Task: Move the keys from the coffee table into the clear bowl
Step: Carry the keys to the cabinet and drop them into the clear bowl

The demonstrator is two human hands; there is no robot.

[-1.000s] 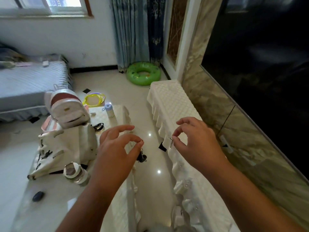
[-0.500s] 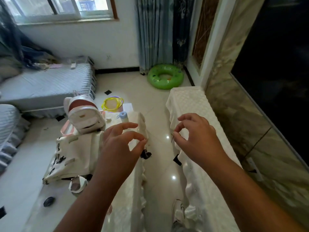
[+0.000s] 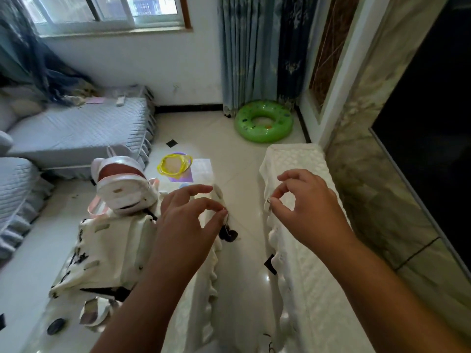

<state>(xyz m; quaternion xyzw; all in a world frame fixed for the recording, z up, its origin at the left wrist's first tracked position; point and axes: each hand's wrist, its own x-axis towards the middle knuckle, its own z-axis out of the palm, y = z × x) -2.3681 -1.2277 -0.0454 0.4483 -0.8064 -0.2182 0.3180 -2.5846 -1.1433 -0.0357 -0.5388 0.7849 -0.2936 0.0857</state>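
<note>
My left hand (image 3: 183,225) is raised over the right edge of the cloth-covered coffee table (image 3: 204,289). Its thumb and forefinger pinch a bunch of keys (image 3: 228,233), whose dark fob dangles below the fingertips over the floor gap. My right hand (image 3: 305,212) hovers above the white-covered cabinet (image 3: 305,289), thumb and forefinger pinched on a small metal ring (image 3: 269,200). A clear glass container (image 3: 93,312) stands on the table near its front left, partly hidden by my left forearm.
On the table stand a white tote bag (image 3: 107,250), a white and red backpack (image 3: 122,184) and a small dark object (image 3: 55,326). On the floor beyond are a yellow basin (image 3: 174,164) and a green swim ring (image 3: 263,121). A grey sofa (image 3: 76,128) is at the left.
The view has tilted up and swung left, showing more of the window and sofa. Both hands keep their pinched poses; the keys still hang from my left fingers.
</note>
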